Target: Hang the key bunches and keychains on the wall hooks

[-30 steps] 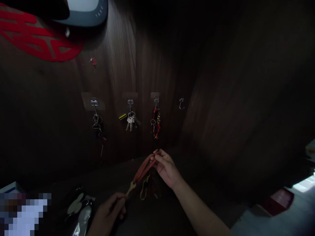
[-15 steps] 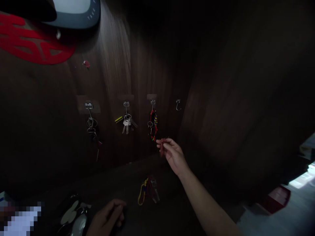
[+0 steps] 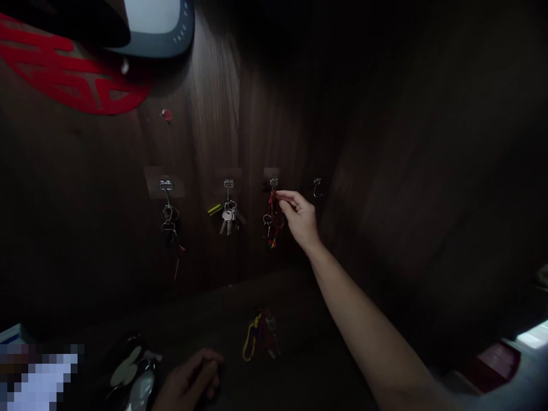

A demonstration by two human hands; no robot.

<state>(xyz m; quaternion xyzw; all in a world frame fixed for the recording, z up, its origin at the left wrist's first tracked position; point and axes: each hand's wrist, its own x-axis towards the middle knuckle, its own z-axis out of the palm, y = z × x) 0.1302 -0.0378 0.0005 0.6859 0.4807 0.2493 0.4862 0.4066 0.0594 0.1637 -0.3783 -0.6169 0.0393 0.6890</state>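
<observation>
My right hand [image 3: 300, 216] is raised to the third wall hook [image 3: 274, 182], its thumb and forefinger pinching a dark red strap [image 3: 275, 201] just below the hook. Around that strap hangs a beaded, multicoloured lanyard [image 3: 273, 241] with a small key ring [image 3: 267, 219]; where one ends and the other begins is hard to tell. Low in the view, my left hand [image 3: 190, 377] is loosely closed over the dark surface, nothing showing in it. Between the hands, a bunch of keys [image 3: 270, 337] with a yellow cord [image 3: 247, 345] lies on that surface.
Keys [image 3: 229, 216] hang on the second hook, and a clip with a key ring [image 3: 168, 217] on the first. A bare hook [image 3: 317, 188] is at right. A cap [image 3: 154, 34] and red cut-out [image 3: 85, 85] are at upper left. Dark items [image 3: 139, 388] lie lower left.
My right hand has risen to the third hook, bringing the dark red strap up against the lanyard there. My left hand has hardly moved. The view has shifted slightly left.
</observation>
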